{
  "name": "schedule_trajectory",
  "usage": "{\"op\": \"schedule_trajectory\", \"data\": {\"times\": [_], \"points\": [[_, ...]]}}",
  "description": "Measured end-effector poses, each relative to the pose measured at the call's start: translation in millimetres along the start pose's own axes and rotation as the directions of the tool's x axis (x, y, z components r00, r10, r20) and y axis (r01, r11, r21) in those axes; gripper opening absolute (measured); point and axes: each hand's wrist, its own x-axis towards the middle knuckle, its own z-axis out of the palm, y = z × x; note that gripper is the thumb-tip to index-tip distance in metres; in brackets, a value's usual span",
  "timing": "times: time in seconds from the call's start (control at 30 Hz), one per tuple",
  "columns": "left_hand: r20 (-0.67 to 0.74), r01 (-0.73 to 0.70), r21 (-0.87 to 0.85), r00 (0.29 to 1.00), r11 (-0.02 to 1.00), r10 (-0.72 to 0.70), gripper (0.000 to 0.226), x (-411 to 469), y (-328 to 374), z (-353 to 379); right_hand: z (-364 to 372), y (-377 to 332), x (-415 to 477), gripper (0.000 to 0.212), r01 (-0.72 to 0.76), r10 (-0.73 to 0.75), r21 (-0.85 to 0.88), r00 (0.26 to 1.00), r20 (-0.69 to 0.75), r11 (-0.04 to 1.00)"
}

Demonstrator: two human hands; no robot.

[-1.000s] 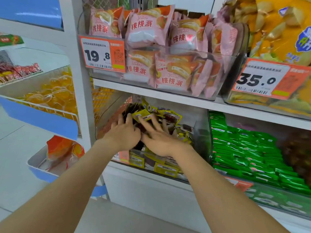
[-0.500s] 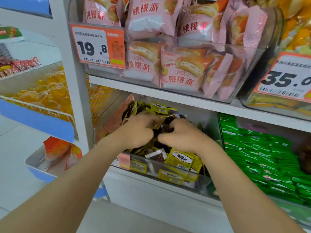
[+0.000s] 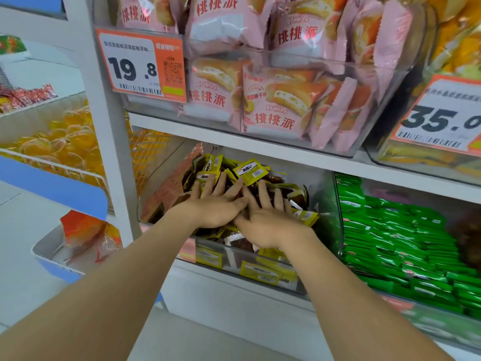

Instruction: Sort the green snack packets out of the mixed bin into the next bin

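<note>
Hands: left hand and right hand lie side by side, fingers straight and spread, flat on yellow-and-brown packets heaped in the mixed bin at the lower shelf's left end; neither grasps anything. Green snack packets are stacked in the next bin, just beside the mixed bin on its right.

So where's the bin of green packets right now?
In the head view, the green packet bin sits at the lower right. It is directly right of the mixed bin and below the 35.0 price tag.
</note>
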Motion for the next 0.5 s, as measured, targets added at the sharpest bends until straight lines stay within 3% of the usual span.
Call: {"op": "schedule_trajectory", "data": {"times": [0.1, 0.17, 0.23, 0.3, 0.37, 0.4, 0.43, 0.5], "points": [[-0.053, -0.098, -0.154, 0.994, 0.983, 0.091, 0.053, -10.4, -2.0, -9.8, -1.7, 1.5, 4.0, 0.079, 0.012, -0.009, 0.027, 0.995, -0.104, 1.0], [-0.154, -0.214, -0.269, 0.972, 0.939, 0.178, 0.058, -25.2, -7.9, -22.3, -8.5, 0.7, -4.0, 0.079, 0.023, -0.03, -0.032, 0.966, -0.255, 0.999], [-0.292, -0.239, -0.177, 0.939, 0.955, 0.181, 0.056, -40.9, -16.4, -28.2, -12.8, 2.4, -18.9, 0.084, -0.03, 0.004, -0.075, 0.945, -0.328, 0.997], [-0.338, -0.135, 0.023, 0.931, 0.991, 0.134, 0.052, -52.6, -19.5, -25.1, -12.1, 5.9, -32.7, 0.093, -0.068, 0.057, -0.074, 0.988, -0.145, 0.995], [-0.135, 0.022, 0.133, 0.991, 0.991, -0.004, 0.07, -57.3, -15.7, -17.0, -6.8, 6.1, -37.7, 0.097, -0.074, 0.079, -0.048, 0.993, 0.09, 0.996], [0.004, 0.061, 0.19, 0.998, 0.98, -0.063, 0.079, -56.1, -13.6, -13.4, -5.1, 6.1, -37.0, 0.098, -0.061, 0.063, -0.021, 0.991, 0.117, 0.998], [0.096, 0.064, 0.238, 0.991, 0.969, -0.089, 0.084, -53.5, -11.5, -11.8, -3.2, 6.2, -33.7, 0.098, -0.049, 0.047, 0.012, 0.994, 0.095, 0.999], [0.152, 0.032, 0.259, 0.986, 0.965, -0.074, 0.09, -46.1, -10.5, -12.9, -1.8, 3.1, -31.1, 0.096, -0.008, 0.01, 0.063, 0.999, -0.033, 0.998]]}}
